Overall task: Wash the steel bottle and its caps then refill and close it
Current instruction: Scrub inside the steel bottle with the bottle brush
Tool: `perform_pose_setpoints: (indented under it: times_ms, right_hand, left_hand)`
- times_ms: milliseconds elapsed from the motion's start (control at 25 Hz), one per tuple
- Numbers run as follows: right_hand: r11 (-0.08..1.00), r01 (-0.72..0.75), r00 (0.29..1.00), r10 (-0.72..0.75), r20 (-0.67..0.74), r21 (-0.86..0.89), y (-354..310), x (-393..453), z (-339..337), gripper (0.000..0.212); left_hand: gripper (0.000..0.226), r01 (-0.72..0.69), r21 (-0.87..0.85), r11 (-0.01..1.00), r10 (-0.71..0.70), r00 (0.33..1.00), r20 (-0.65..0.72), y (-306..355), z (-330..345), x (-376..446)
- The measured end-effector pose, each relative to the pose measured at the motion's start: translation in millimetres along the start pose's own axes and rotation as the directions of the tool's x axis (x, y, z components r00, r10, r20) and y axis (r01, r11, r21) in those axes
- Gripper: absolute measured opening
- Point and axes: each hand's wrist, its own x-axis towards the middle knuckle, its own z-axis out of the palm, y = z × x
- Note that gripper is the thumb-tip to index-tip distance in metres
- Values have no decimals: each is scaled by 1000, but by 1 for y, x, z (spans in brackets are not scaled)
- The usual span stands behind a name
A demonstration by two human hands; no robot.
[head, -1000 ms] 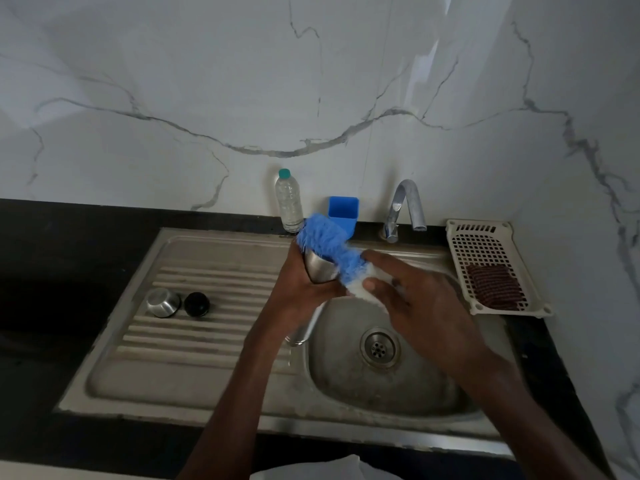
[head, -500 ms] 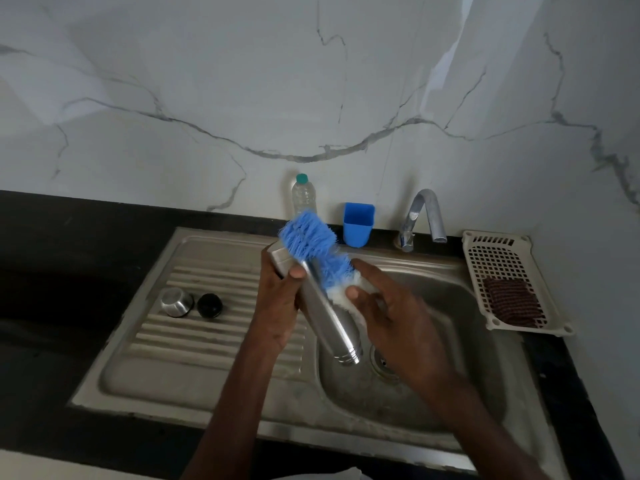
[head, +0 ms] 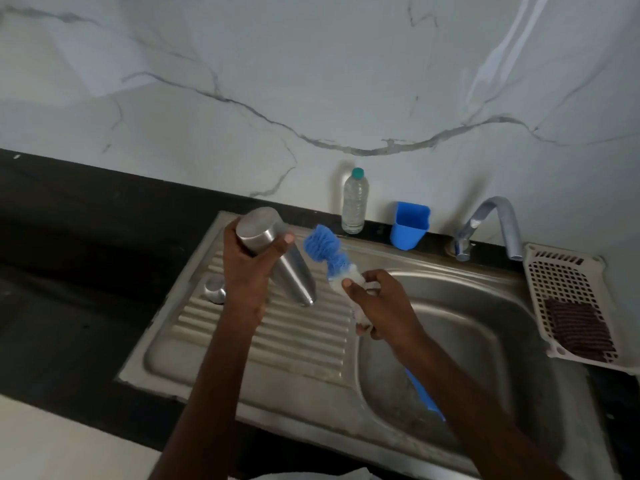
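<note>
My left hand (head: 247, 271) grips the steel bottle (head: 294, 268) near its base, holding it tilted over the drainboard with the base up toward me and the mouth pointing down to the right. My right hand (head: 377, 306) holds a bottle brush (head: 327, 252) by its white neck; the blue bristle head sits just right of the bottle, apart from it, and the blue handle end shows under my forearm. A steel cap (head: 214, 289) rests on the drainboard, partly hidden behind my left wrist. The black cap is hidden.
The steel sink (head: 467, 282) has a ribbed drainboard on the left and a basin on the right. A tap (head: 498, 223), a blue cup (head: 408, 225) and a clear plastic bottle (head: 354, 202) stand at the back. A white basket (head: 540, 271) holding a dark scrub pad (head: 576, 329) sits at right.
The brush has come off the bottle. My left hand swung the bottle left over the drainboard, base raised. My head moved left and closer.
</note>
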Motion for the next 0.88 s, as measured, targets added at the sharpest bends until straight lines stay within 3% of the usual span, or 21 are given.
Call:
perform_pose_setpoints:
  times_ms: [160,320,480,560,880]
  right_hand:
    - [993,101,995,-100,19,-67,1,21,35,26]
    - [990,89,996,-89,-1,-110,-2,38,70,31]
    - [947,182,981,-158,109,-264,0,50,103,67]
    - [896,253,964,-201,174,-366,7,54,115,75]
    - [856,259,964,-204,168,-447,18,48,132,63]
  left_hand:
    - [86,-35,98,995,51,986,-159,8,-48,66]
    - [80,-93,234,968,134,977,-165,6,-81,116]
    - [77,-93,327,940,144,981,-134,-16,-97,137]
    - [79,-89,341,936,145,979,-142,-28,-103,143]
    - [84,-60,352,934,121,981,-152,-43,-104,149]
